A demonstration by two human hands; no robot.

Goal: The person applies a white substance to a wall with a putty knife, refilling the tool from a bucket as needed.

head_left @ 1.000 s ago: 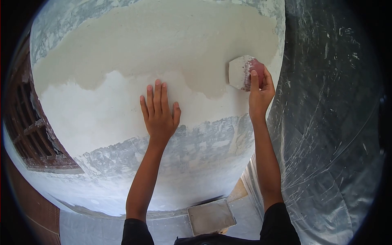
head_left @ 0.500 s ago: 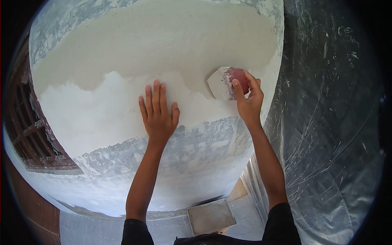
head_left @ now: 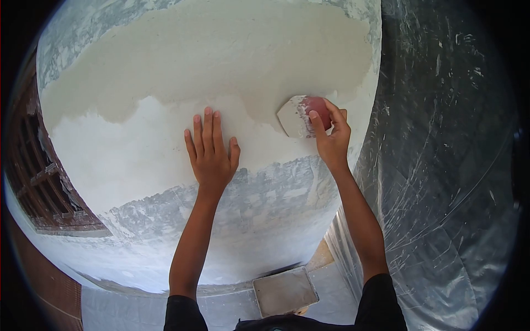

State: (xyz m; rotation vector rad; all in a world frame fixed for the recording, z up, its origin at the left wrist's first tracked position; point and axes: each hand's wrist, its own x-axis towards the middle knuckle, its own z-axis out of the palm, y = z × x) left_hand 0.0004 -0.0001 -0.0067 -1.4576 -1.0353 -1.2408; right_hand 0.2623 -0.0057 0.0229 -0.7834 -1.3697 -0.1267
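My left hand [head_left: 211, 160] lies flat on a pale plastered wall [head_left: 127, 154], fingers stretched out and a little apart. It holds nothing. To its right, my right hand [head_left: 333, 137] pinches a flat, maroon putty spreader [head_left: 317, 113] between thumb and fingers. Whitish plaster covers the spreader's left part, and its face is against the wall. Damp-looking beige plaster [head_left: 221, 60] spreads above both hands, with a whiter coat around the left hand. Below them shows a rough grey-blue band [head_left: 265, 190].
A brown slatted wooden window [head_left: 44, 171] is set in the wall at the left. Dark, plaster-splashed plastic sheeting [head_left: 441, 165] hangs along the right. A rectangular tray [head_left: 285, 292] of grey material stands low near my body, by more sheeting on the floor.
My right hand and the spreader have shifted slightly down and left along the wall. My left hand stays in about the same place on it; the view has moved a little.
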